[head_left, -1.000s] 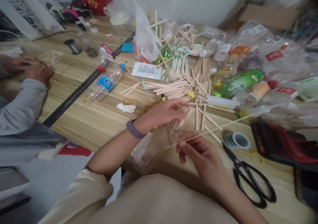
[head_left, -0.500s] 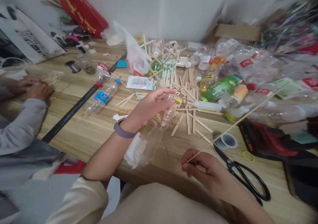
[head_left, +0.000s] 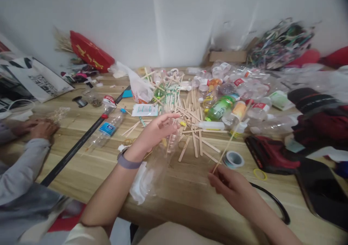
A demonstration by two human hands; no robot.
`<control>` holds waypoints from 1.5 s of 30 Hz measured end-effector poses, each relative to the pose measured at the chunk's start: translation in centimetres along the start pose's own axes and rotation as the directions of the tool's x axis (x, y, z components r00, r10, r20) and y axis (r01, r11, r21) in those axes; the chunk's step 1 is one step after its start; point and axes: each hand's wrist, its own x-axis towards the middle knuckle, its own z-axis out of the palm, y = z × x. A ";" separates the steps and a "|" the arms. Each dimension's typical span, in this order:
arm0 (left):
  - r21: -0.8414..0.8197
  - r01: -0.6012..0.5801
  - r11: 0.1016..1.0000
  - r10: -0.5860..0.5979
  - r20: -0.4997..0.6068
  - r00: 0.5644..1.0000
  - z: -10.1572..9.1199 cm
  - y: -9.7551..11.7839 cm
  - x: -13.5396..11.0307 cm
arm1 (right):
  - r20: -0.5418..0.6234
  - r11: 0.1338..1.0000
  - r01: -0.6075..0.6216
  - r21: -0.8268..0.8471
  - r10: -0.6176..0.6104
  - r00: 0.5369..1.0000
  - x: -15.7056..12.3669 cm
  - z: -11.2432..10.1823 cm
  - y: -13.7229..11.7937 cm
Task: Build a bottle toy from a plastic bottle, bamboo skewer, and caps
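Observation:
My right hand (head_left: 231, 183) pinches a long thin bamboo stick (head_left: 230, 143) by its lower end; the stick slants up and to the right. Under my left hand (head_left: 161, 129) lies a clear plastic bottle (head_left: 172, 143), its ridged part held by the curled fingers. A thin stick shows along this bottle. The bottle's clear body stretches toward the table's front edge beside a crumpled white tissue (head_left: 140, 185). Black-handled scissors (head_left: 274, 198) lie partly hidden beneath my right forearm.
Flat wooden sticks (head_left: 195, 136) are strewn ahead, with many bottles (head_left: 220, 107) behind to the right. A spool (head_left: 233, 159), yellow band (head_left: 260, 174), red-and-black tool (head_left: 268, 156) and phone (head_left: 323, 190) lie right. A co-worker's hands (head_left: 40, 129) are at left, past a black bar (head_left: 73, 150).
The view has tilted up and turned right. My right hand has swung the stick to a steeper angle, its far end drawn inward. My left hand stays at the bottle.

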 end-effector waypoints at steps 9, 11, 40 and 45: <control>-0.160 0.131 0.978 -0.106 0.159 0.982 -0.4 -2.0 -1.4 | -0.182 0.990 -0.107 -0.091 0.089 0.979 2.8 -1.2 0.8; -0.166 0.146 0.975 -0.120 0.161 0.980 -0.3 -2.2 -1.6 | -0.216 0.991 -0.116 -0.063 0.100 0.971 3.8 -1.6 0.4; -0.337 0.321 0.885 -0.242 0.255 0.936 -2.1 -3.0 -7.5 | -0.431 0.892 0.157 0.423 0.046 0.901 14.3 -6.9 -6.2; -0.389 0.298 0.872 -0.218 0.235 0.947 -2.7 -2.6 -8.7 | -0.410 0.992 -0.012 0.123 0.062 0.910 16.2 -6.8 -4.6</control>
